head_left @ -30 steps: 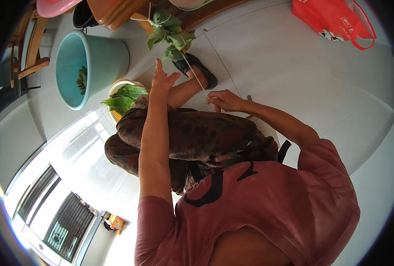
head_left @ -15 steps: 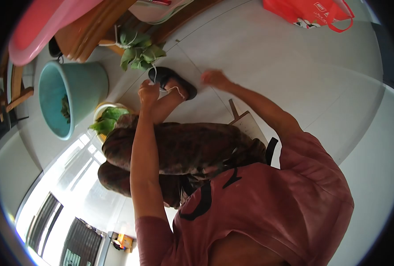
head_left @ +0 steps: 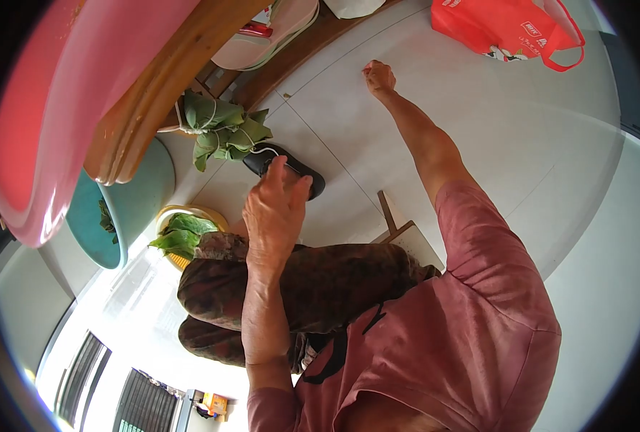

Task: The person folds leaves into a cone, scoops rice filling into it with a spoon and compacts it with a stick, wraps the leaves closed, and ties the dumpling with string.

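Observation:
My left hand (head_left: 271,212) is in front of my knees, thumb and forefinger stretched apart. A thin white string (head_left: 266,150) runs from a hanging bunch of leaf-wrapped parcels (head_left: 223,133) to its fingertips; I see no firm pinch on it. The green parcels are tied with white string and hang beside a wooden edge, above my dark shoe (head_left: 313,180). Out over the floor, my right hand (head_left: 380,78) is closed. A small reddish spot shows at its fingers, but what they hold, if anything, is unclear.
A yellow basket (head_left: 223,219) with green leaves stands by my knees, next to a teal bucket (head_left: 151,169). The pink basin (head_left: 68,137) and brown wooden furniture (head_left: 143,108) fill the upper left. A red bag (head_left: 507,29) lies on the tiled floor; a small stool (head_left: 417,241) is beneath me.
My right hand has moved up and away across the floor. My left hand has gone from a pinch on the string to spread fingers, nearer the camera. The view has shifted.

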